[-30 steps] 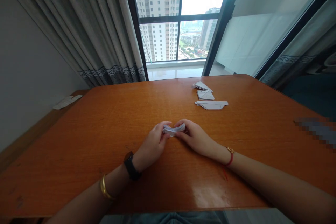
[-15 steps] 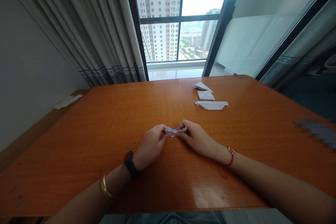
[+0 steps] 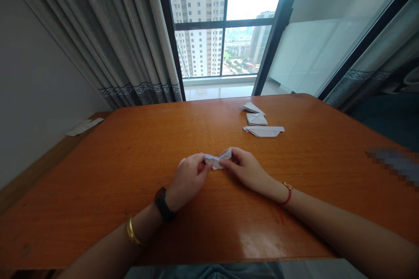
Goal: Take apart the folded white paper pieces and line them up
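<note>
Between my two hands is a small folded white paper [image 3: 216,161], held just over the middle of the wooden table [image 3: 157,135]. My left hand [image 3: 191,176] pinches its left end between thumb and fingers. At the other end, my right hand [image 3: 245,168] is closed on the paper, thumb in front and fingers behind. The right part of the paper stands up in a raised flap, and its middle dips. My fingertips hide parts of both ends.
Beyond my right hand lie a long folded paper strip [image 3: 264,131], a square folded paper [image 3: 256,118] and a pointed folded paper [image 3: 252,108]. A blurred-out object [image 3: 397,163] is at the right edge. White papers [image 3: 84,127] lie on a ledge at left.
The paper's right flap has risen and opened wider towards me. My right fingers have shifted slightly on it, while my left hand stays nearly in place.
</note>
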A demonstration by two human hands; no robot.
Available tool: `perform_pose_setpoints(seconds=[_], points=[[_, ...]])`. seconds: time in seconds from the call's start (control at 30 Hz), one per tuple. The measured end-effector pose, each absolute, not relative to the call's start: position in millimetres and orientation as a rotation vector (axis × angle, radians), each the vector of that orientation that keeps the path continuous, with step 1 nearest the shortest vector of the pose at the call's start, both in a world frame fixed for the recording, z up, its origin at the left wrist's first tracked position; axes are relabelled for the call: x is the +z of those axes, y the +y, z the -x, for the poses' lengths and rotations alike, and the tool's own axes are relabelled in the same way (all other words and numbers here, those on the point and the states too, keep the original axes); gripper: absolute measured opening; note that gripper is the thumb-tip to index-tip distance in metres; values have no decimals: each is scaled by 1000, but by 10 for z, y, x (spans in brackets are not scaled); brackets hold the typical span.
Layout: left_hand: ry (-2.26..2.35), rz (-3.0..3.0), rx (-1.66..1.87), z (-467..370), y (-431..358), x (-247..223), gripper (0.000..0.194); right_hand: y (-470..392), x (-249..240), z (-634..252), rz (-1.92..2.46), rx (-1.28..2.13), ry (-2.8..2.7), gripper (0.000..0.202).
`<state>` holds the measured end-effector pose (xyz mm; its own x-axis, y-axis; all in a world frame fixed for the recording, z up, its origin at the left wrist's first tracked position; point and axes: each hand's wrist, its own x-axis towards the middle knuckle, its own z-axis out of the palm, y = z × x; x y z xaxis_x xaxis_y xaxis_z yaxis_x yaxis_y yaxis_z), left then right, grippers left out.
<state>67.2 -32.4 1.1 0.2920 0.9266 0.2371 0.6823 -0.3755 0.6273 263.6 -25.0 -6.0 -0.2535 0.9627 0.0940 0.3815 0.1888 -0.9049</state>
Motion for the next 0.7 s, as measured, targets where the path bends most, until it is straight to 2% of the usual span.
perform_pose_setpoints(seconds=[0.17,0.27,0.43,0.57,0.7], points=[[1113,-1772,879,-701,-356,55,17,-290,-16,-2611,1120,1381,-1521,27],[962,-1533,817,-728,-358,20,25,-306,-3,-2599,1085,1427,-1510,29],[960,-1402,830,-741,-346,10,35,-319,20,-2583,1041,1509,-1484,33],[850,-1257,761,-702,-332,85,42,-299,102,-2637,814,1760,-1321,42],[743,-1093,657,-658,-330,102,41,-274,175,-2720,634,2001,-1194,49]])
